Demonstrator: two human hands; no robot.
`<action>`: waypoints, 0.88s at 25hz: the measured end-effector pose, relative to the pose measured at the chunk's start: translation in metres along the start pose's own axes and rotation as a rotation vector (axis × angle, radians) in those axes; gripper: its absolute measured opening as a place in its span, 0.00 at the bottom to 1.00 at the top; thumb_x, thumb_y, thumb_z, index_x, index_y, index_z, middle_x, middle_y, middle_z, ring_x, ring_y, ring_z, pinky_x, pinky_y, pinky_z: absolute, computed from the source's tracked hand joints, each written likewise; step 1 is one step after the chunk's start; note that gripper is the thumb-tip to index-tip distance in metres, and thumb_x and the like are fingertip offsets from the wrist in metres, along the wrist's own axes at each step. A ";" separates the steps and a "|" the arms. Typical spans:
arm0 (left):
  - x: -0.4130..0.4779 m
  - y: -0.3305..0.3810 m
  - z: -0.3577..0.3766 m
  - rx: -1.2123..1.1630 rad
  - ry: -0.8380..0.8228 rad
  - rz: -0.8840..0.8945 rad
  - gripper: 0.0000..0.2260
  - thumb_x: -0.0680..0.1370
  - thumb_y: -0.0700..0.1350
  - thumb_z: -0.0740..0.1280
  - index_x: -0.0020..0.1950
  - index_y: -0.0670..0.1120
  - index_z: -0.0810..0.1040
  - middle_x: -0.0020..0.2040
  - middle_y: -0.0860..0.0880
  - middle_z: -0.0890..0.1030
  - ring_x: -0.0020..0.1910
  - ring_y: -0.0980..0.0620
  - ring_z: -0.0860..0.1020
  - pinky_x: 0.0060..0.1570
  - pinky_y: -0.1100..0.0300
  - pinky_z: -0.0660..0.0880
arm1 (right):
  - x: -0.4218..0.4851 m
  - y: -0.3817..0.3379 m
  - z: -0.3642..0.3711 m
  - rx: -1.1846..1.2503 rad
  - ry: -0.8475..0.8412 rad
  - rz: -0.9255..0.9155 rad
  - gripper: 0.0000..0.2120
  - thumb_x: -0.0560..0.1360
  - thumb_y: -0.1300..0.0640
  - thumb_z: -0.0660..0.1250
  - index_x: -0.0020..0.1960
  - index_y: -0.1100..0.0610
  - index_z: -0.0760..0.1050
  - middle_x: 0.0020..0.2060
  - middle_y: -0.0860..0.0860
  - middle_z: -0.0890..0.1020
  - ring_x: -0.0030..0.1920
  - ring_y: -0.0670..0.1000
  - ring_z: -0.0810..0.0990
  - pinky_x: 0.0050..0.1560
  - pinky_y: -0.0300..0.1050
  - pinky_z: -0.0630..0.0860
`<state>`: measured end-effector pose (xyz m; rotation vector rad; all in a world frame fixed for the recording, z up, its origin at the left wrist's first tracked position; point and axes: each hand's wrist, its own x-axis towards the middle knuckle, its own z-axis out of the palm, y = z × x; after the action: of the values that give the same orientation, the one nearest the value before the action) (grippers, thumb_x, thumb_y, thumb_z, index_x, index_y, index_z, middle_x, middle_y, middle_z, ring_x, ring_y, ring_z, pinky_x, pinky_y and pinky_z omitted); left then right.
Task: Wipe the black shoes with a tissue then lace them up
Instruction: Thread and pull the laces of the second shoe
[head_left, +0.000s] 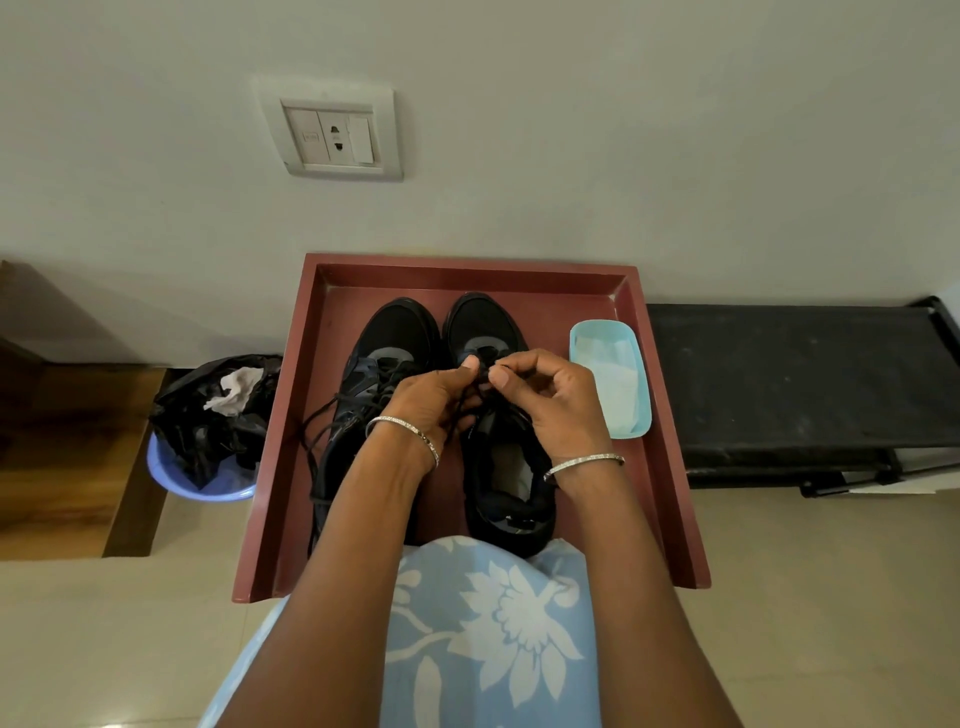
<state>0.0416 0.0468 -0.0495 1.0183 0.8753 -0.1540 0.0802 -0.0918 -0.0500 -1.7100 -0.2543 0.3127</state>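
Both hands were pinched shut on the lace (470, 410) of the right-hand shoe (498, 415): the left hand (434, 392) and the right hand (553, 397) met thumb to thumb over the lowest eyelets near its toe, each gripping a strand of black cord, though the exact eyelet was hidden under the fingers. That shoe stood beside the left-hand shoe (374, 374) on the red tray (662, 415), the pair touching at the toes. The lacing looked only begun: the right-hand shoe gaped open along its tongue, and the left-hand shoe's loose lace (317, 447) trailed untied across the tray. Wiping seemed finished, judging by a crumpled tissue (234, 389) in the bin (208, 431) and unused tissues in the blue dish (610, 379).
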 end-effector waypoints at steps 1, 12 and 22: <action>0.005 -0.003 -0.001 -0.001 0.055 -0.008 0.06 0.79 0.44 0.70 0.45 0.43 0.81 0.36 0.49 0.82 0.33 0.56 0.79 0.34 0.62 0.75 | -0.003 -0.003 -0.002 0.113 -0.028 0.070 0.01 0.76 0.62 0.73 0.46 0.60 0.82 0.46 0.55 0.86 0.42 0.47 0.83 0.45 0.42 0.81; 0.028 -0.017 0.011 0.541 0.488 0.453 0.11 0.76 0.51 0.72 0.39 0.50 0.72 0.36 0.51 0.83 0.37 0.49 0.83 0.43 0.48 0.80 | -0.024 -0.009 -0.031 0.257 -0.016 0.497 0.10 0.83 0.62 0.62 0.43 0.60 0.75 0.33 0.50 0.79 0.20 0.43 0.60 0.21 0.34 0.58; 0.026 -0.017 0.017 0.719 0.548 0.543 0.10 0.77 0.52 0.71 0.42 0.49 0.74 0.35 0.53 0.80 0.37 0.50 0.80 0.36 0.55 0.74 | -0.024 -0.006 -0.028 0.155 0.000 0.497 0.12 0.82 0.63 0.63 0.40 0.60 0.76 0.32 0.52 0.78 0.20 0.43 0.60 0.22 0.35 0.58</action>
<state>0.0602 0.0307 -0.0755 1.9964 1.0195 0.3122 0.0671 -0.1251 -0.0388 -1.6014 0.1980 0.6785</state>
